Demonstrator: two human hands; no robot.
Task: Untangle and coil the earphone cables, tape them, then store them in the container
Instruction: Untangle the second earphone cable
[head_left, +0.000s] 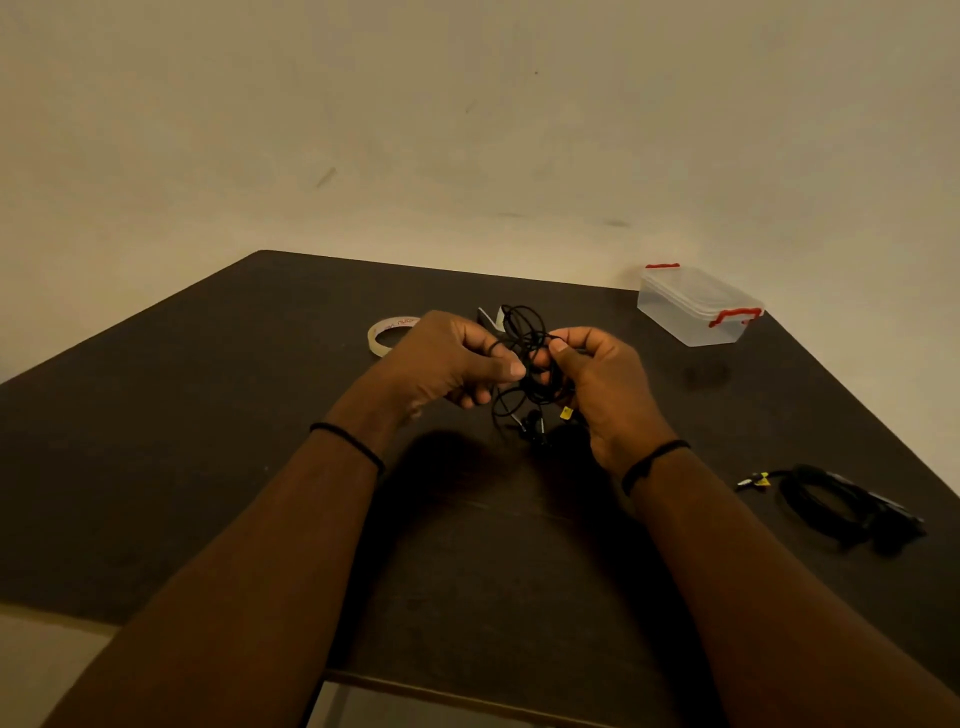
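Both hands are raised above the middle of the dark table (260, 415). The left hand (447, 358) and the right hand (597, 384) each have fingers curled in, pinching a snarl of black earphone cable (527, 358) held between them, off the surface. Loops stand up above the thumbs; earbuds and a small yellow tag dangle below.

The cable looks thin, light and limp; it probably slides easily and re-knots if pulled hard. Best hold, by judgement: pinch single strands near a crossing and feed the loose ends through, not tugging at the buds or plug joints, the likely weak points.

A second dark cable bundle (841, 504) lies near the table's right edge, well apart from the hands. The tape roll (389, 335) sits just beyond the left hand. The clear container (698, 306), lid on with red clips, stands at the far right corner, close to the edge. Open tabletop lies below the forearms and to the left for laying out coils.
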